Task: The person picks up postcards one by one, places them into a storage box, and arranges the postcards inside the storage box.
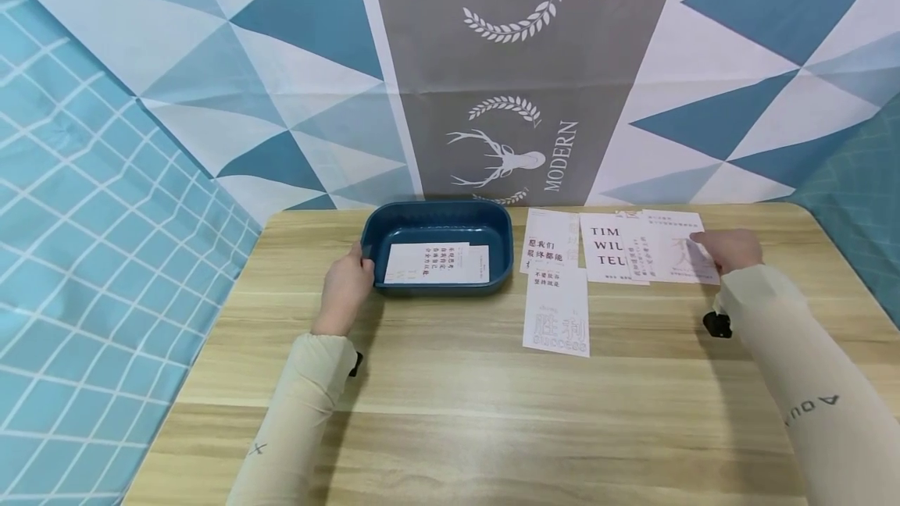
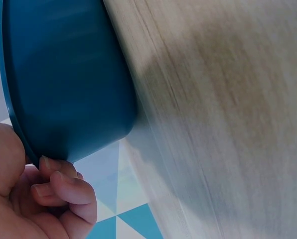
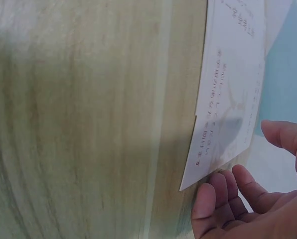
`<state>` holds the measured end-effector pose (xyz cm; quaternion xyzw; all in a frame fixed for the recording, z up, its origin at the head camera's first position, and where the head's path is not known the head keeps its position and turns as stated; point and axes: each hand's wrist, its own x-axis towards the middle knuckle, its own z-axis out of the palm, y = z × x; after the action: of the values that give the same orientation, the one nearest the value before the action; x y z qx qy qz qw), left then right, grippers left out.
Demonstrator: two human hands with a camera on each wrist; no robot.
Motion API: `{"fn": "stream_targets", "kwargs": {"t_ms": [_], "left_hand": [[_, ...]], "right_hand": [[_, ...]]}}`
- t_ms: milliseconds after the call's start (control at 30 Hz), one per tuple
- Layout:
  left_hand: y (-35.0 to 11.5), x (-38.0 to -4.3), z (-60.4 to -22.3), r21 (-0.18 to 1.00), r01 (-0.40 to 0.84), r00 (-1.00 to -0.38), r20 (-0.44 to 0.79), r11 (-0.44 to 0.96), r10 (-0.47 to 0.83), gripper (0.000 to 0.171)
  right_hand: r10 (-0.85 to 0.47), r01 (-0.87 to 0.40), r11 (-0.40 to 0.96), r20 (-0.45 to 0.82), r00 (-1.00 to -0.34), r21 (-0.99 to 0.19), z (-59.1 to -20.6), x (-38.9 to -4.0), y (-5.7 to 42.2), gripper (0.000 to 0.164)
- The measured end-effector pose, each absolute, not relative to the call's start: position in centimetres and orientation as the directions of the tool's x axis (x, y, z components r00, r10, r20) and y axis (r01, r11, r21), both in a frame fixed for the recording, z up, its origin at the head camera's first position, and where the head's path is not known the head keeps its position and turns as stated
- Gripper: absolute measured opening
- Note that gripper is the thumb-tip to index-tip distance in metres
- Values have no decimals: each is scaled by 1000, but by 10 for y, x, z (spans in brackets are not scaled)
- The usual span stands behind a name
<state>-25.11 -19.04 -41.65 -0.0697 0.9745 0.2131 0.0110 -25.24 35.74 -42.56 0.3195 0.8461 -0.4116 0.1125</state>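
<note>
At the back of the table stands a dark blue tray (image 1: 439, 215) with printed white cards (image 1: 415, 264) in it. My left hand (image 1: 344, 287) grips the tray's left end; in the left wrist view its thumb and curled fingers (image 2: 83, 191) pinch the rim. Over on the right, my right hand (image 1: 734, 248) is at the edge of a white printed card (image 1: 678, 252). The right wrist view shows the fingers (image 3: 204, 201) beside that card's edge, with the thumb (image 3: 278, 132) spread apart from them.
A card reading TIM WIL TEL (image 1: 606, 248) lies partly under the rightmost ones. Nearer the tray, a card (image 1: 558, 318) overlaps another card (image 1: 544, 233) behind it. Patterned cloth (image 1: 316, 84) rises behind the wooden table (image 1: 492, 412).
</note>
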Motion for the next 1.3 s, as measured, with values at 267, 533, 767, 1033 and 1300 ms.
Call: {"fn": "stream_targets", "kwargs": {"t_ms": [267, 533, 767, 1033, 1300], "left_hand": [[-188, -251, -414, 419, -145, -989, -58, 897, -133, 51], [-189, -250, -416, 428, -148, -989, -69, 892, -131, 52], [-190, -250, -418, 427, -137, -990, -43, 894, -132, 51], [-189, -250, -418, 420, -126, -991, -21, 899, -130, 50], [-188, -250, -416, 415, -134, -990, -22, 900, -137, 51]], "right_hand": [[462, 642, 496, -449, -765, -584, -427, -252, 353, 84], [461, 655, 550, -466, -755, -519, -426, -254, 351, 90], [464, 638, 587, -439, -769, -498, -427, -254, 349, 84], [485, 656, 575, -442, -755, -489, -428, -255, 348, 79], [476, 650, 558, -443, -760, -516, -432, -258, 352, 80]]}}
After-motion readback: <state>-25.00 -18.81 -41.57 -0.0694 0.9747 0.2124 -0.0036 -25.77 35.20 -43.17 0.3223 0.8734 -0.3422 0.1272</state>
